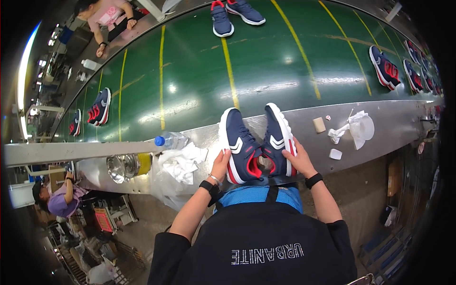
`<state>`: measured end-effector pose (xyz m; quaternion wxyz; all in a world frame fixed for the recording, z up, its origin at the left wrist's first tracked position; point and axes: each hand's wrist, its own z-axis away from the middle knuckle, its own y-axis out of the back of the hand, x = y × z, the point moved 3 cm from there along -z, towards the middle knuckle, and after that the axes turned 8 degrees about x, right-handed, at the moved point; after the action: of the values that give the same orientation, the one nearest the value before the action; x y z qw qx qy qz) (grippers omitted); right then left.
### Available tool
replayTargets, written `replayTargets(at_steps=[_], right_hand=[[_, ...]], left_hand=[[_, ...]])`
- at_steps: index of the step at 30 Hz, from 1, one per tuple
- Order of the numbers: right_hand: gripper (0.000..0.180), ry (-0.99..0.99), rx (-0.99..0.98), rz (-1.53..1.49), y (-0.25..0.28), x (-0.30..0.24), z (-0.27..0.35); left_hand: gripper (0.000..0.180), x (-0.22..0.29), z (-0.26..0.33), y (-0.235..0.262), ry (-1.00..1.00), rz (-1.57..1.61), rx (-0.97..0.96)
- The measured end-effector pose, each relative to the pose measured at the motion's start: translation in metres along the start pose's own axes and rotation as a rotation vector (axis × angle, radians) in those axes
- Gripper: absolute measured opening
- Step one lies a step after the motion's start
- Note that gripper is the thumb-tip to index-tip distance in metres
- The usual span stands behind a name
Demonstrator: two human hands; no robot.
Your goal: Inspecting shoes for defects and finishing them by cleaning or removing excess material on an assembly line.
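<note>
A green belt (194, 71) is running across the view, bearing navy shoes, two of them sitting at the top (222, 20). Along its near side a metal table (399, 128) is stretching. Across the belt, a co-worker in a pink top (110, 13) is leaning toward its edge. The person is holding a navy pair at the table's near edge, toes pointing toward the belt: the left shoe (243, 145) and right shoe (274, 137) are lying side by side. The left hand (220, 165) is gripping the left shoe's outer side near the heel, fingers partly hidden; the right hand (300, 160) is clamping its thumb and fingers on the right shoe's outer side. Crumpled white paper (183, 164) is lying left of the shoes, beside a blue-capped bottle (175, 140). To the right, a tan block (319, 125) is resting near a smaller white block (335, 154).
</note>
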<state>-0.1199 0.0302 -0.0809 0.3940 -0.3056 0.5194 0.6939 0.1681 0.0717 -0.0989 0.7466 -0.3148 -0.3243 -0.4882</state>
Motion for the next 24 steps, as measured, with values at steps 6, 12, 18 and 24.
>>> replayTargets(at_steps=[6, 12, 18, 24], right_hand=[[0.064, -0.031, -0.023, -0.293, -0.001, -0.019, -0.005], [0.060, -0.276, -0.200, -0.773, -0.013, -0.038, -0.016], [0.054, -0.532, -0.281, -1.267, -0.034, -0.084, -0.019], [0.050, -0.596, -0.276, -1.433, -0.053, -0.096, -0.028]], left_hand=[[0.056, 0.010, -0.003, 0.001, 0.038, 0.059, -0.037], [0.061, 0.042, 0.000, -0.010, 0.170, 0.255, -0.001], [0.055, 0.060, -0.011, -0.018, 0.174, 0.459, -0.056], [0.049, 0.066, -0.019, -0.032, 0.322, 0.610, -0.092]])
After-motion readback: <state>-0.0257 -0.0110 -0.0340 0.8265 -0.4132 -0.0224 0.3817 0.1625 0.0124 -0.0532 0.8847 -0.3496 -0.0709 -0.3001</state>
